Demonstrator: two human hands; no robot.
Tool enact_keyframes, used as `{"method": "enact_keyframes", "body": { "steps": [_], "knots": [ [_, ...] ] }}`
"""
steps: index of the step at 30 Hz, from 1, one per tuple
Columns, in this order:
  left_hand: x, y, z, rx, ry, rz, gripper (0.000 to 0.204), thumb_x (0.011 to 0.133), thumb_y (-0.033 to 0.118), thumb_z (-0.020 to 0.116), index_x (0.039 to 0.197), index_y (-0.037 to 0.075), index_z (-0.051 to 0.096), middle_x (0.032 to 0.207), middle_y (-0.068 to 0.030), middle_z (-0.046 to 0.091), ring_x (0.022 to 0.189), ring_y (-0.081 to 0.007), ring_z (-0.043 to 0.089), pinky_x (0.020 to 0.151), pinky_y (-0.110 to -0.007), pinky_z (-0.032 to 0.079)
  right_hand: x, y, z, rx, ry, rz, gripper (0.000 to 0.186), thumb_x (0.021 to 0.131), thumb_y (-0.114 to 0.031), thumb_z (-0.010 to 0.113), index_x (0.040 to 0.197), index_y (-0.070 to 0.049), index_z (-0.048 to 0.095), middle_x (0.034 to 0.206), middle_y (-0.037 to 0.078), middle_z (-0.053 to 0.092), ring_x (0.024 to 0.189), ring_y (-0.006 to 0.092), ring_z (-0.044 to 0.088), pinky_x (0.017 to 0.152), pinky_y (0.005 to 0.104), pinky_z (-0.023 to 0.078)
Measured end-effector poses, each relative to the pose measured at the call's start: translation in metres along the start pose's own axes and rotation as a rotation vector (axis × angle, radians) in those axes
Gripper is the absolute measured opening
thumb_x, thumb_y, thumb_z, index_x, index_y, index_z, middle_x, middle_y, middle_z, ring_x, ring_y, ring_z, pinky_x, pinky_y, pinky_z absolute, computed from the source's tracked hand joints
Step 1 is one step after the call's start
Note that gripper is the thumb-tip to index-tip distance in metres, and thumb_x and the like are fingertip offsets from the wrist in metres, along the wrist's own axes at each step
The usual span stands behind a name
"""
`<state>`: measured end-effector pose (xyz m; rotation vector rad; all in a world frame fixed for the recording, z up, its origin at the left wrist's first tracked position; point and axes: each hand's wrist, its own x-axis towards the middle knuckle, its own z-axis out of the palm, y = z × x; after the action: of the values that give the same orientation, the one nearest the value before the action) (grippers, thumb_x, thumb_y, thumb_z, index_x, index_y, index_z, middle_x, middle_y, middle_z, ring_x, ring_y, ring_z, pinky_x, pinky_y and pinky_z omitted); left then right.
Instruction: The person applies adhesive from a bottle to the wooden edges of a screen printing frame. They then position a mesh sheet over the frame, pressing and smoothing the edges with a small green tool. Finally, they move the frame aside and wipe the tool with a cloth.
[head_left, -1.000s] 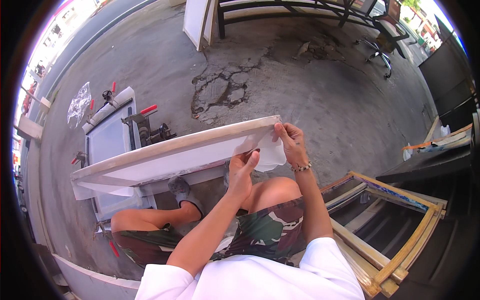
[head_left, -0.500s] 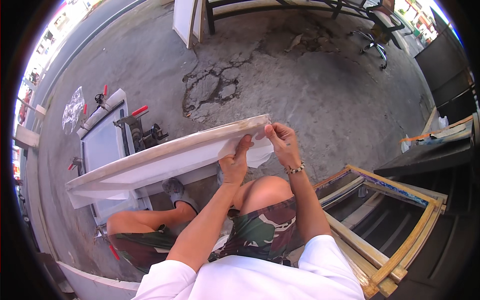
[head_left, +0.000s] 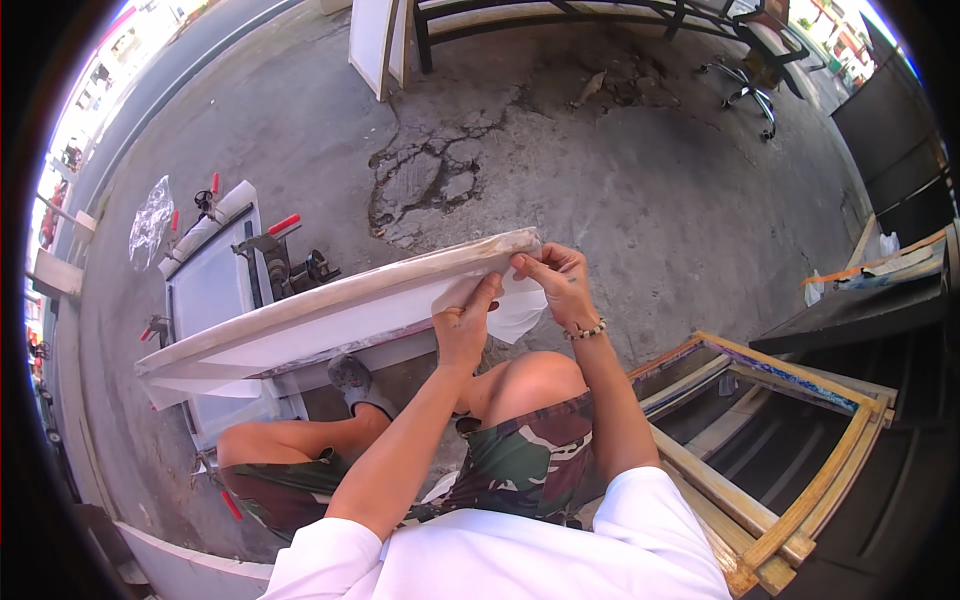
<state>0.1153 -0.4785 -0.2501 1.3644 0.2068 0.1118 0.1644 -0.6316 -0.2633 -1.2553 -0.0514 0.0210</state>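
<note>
My left hand (head_left: 462, 325) is closed on a long pale wooden frame (head_left: 300, 311) with translucent white mesh (head_left: 330, 343), its thumb pointing up near the frame's right end. Just right of it, my right hand (head_left: 555, 285), a bead bracelet on the wrist, pinches the mesh at that end, thumb against it just below the top bar. The frame lies crosswise above my bent legs, right end higher in the picture. Beneath and beyond its left part, a framed screen (head_left: 205, 310) lies on the concrete with red-handled clamps (head_left: 282, 225) at its edges. Some fingers of both hands are hidden.
Stacked wooden frames (head_left: 800, 525) lie at my lower right, by a dark board (head_left: 780, 330). Crumpled plastic (head_left: 150, 222) lies at left. White panels (head_left: 370, 50) lean against a dark rack (head_left: 424, 45); a wheeled chair (head_left: 760, 105) stands far right. The concrete is cracked.
My left thumb has moved up toward the top bar. My right thumb has shifted left along the frame's end. The frame and surroundings sit slightly further left in the picture.
</note>
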Motion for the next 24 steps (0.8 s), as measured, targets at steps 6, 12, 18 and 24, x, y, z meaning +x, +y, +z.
{"method": "enact_keyframes", "body": {
  "steps": [6,12,18,24],
  "knots": [
    [-0.009,-0.002,0.000,-0.228,0.201,-0.111,0.030,0.094,0.027,0.072,0.099,-0.003,0.072,0.087,-0.0059,0.071,0.075,-0.0156,0.069,0.067,-0.028,0.055,0.002,-0.006,-0.003,-0.109,-0.011,0.088,0.014,0.083,-0.013,0.081,0.079,-0.003,0.072,0.075,0.003,0.071,0.068,0.0048,0.059,0.062,0.0209,0.044],
    [0.008,-0.018,-0.020,0.007,0.013,0.109,0.033,0.096,0.029,0.070,0.097,-0.005,0.071,0.084,-0.0077,0.072,0.071,-0.0164,0.070,0.065,-0.027,0.056,0.003,-0.023,0.003,-0.288,-0.065,0.117,0.018,0.082,-0.018,0.082,0.084,-0.001,0.074,0.078,0.004,0.072,0.069,0.0058,0.058,0.062,0.0229,0.045],
    [0.014,-0.026,-0.020,0.027,-0.011,0.061,0.033,0.096,0.029,0.070,0.096,-0.003,0.071,0.080,-0.0073,0.072,0.074,-0.0156,0.071,0.065,-0.027,0.055,-0.003,-0.062,-0.004,-0.271,-0.214,0.453,0.036,0.082,-0.022,0.083,0.109,-0.003,0.067,0.102,0.003,0.069,0.091,0.0109,0.061,0.079,0.0294,0.046],
    [0.013,-0.029,-0.021,0.035,0.021,0.074,0.031,0.095,0.028,0.072,0.086,-0.002,0.072,0.071,-0.0040,0.069,0.064,-0.0099,0.063,0.059,-0.025,0.049,-0.028,-0.025,0.051,0.253,0.142,0.551,0.059,0.075,-0.031,0.090,0.120,-0.008,0.059,0.113,0.003,0.064,0.107,0.0180,0.058,0.090,0.0398,0.043]
  ]
}}
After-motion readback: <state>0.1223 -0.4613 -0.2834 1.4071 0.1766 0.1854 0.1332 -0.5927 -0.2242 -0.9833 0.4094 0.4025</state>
